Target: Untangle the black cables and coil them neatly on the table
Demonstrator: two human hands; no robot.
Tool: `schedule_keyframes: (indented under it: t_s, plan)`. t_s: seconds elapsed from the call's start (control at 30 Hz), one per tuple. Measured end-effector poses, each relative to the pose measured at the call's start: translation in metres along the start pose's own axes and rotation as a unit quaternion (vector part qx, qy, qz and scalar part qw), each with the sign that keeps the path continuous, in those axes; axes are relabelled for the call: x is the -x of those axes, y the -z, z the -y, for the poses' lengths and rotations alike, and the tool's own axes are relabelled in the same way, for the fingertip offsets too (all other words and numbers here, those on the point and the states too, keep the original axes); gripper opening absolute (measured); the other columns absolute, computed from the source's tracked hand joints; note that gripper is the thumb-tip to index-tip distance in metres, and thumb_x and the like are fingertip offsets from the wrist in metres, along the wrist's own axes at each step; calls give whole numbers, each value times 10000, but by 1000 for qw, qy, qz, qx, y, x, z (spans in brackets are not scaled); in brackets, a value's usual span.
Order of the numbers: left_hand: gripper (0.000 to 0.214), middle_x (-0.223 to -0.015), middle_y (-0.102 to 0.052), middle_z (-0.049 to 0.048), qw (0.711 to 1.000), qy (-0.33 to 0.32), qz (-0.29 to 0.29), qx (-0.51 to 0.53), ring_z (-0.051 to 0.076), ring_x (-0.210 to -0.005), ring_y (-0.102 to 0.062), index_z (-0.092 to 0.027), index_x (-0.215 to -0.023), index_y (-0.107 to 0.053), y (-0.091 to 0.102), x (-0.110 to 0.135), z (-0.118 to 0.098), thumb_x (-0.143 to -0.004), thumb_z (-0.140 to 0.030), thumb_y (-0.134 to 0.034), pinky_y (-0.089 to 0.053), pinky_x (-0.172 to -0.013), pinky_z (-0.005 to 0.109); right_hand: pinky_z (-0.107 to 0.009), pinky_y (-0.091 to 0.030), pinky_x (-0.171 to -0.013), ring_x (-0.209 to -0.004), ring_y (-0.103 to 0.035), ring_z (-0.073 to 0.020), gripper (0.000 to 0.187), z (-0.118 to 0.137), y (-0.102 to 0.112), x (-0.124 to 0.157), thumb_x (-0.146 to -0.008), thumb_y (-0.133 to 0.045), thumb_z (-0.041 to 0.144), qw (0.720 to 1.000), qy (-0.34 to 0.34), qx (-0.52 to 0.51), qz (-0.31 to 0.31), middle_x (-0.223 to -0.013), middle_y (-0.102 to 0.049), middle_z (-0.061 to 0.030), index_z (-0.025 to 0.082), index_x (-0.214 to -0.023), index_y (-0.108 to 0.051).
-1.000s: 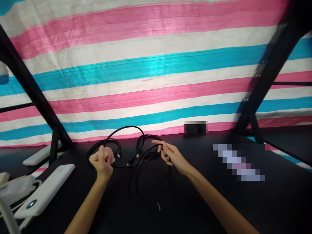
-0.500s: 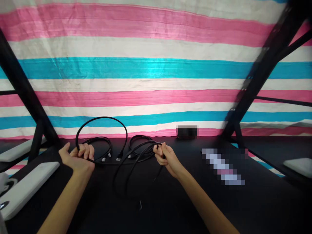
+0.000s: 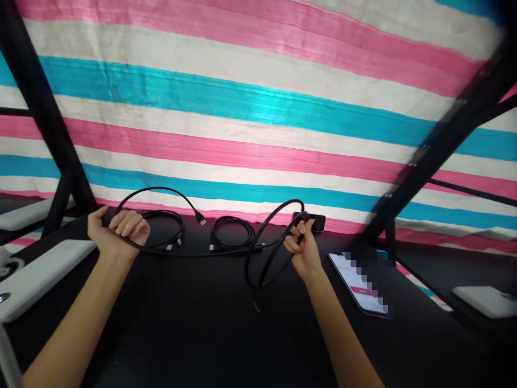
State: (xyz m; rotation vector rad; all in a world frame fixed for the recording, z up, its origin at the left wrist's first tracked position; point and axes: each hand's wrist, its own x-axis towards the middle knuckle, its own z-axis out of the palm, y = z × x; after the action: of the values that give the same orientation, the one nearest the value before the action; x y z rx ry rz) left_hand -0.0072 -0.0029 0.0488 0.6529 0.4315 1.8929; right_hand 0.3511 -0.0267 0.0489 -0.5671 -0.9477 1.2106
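Observation:
A long black cable [image 3: 189, 254] runs between my two hands, slightly sagging above the black table. My left hand [image 3: 120, 233] has its fingers curled round it, with the thumb sticking up. Beyond that hand, the free end arcs up and over to a plug [image 3: 201, 218] with a silver tip. Several loops of the same cable hang from my right hand [image 3: 302, 242], whose fingers are closed on them. Behind the stretched part lie two coiled black cables, a left coil [image 3: 182, 223] and a right coil [image 3: 214, 233], with light-tipped plugs showing.
A phone [image 3: 357, 283] with a lit screen, partly pixelated, lies on the table [image 3: 194, 328] at right. Behind my right hand is a small black device [image 3: 319, 222]. White devices [image 3: 48, 275] stand at left. Black frame posts [image 3: 52, 124] and a striped sheet [image 3: 250, 102] bound the space.
My right hand has moved right and up with its loops, lengthening the stretch of cable between the hands. The plug end has risen. The view has tilted.

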Motion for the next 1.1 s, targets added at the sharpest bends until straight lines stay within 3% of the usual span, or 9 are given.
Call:
schedule_keyframes:
  t_s: [0.23,0.4,0.57,0.7,0.9,1.0,1.1]
  plan:
    - [471,-343,-139,-47,998,39,-18,35,38,-320,-169,-191,-433,-177,-3,-2,-2,-866,-276,-341,-148,-326,192,-186,-87,-276,-290,-134,6,453,11,32,-9,-701,-651,543,996,56,-41,-61,-537,-347,105,198,-615,-371]
    - [453,-273,-247,-67,996,89,-19,3,45,-222,-193,-197,-481,-351,-10,-2,5,-923,-293,-324,-161,-264,200,-176,-84,-263,-282,-182,9,416,10,40,-13,-690,-673,522,993,83,-51,-69,-533,-359,108,205,-649,-408]
    - [448,-241,-273,-85,989,134,23,-64,46,-154,-205,-166,-601,-491,-19,5,15,-946,-368,-288,-130,-227,185,-171,-76,-271,-294,-185,11,430,1,25,-11,-692,-659,544,993,84,-8,-83,-545,-358,97,199,-639,-408]
    - [473,-236,-274,-91,977,176,77,-88,52,-130,-217,-177,-559,-407,-27,14,22,-924,-461,-307,-115,-214,165,-179,-57,-305,-317,-159,7,490,-2,7,-5,-643,-671,588,993,78,41,-82,-530,-317,94,190,-600,-387]
    - [532,-219,-207,-86,937,291,163,-104,41,-128,-186,-185,-458,-248,-34,31,30,-893,-466,-370,-81,-222,145,-196,-80,-365,-352,-173,-7,467,-17,-10,6,-707,-605,603,989,65,132,-15,-509,-288,85,174,-592,-458]
    - [562,-220,-164,-90,921,301,203,-140,32,-138,-180,-185,-438,-232,-37,39,35,-855,-513,-416,-85,-248,145,-197,-95,-375,-366,-161,-19,352,-22,-18,12,-746,-612,532,985,69,160,15,-487,-254,96,182,-732,-578]
    - [552,-245,-185,-96,903,268,243,-232,26,-165,-189,-182,-459,-330,-38,44,42,-816,-590,-426,-98,-279,157,-191,-121,-373,-382,-187,-21,320,-22,-26,17,-757,-644,429,984,65,166,27,-584,-359,77,253,-1018,-585]
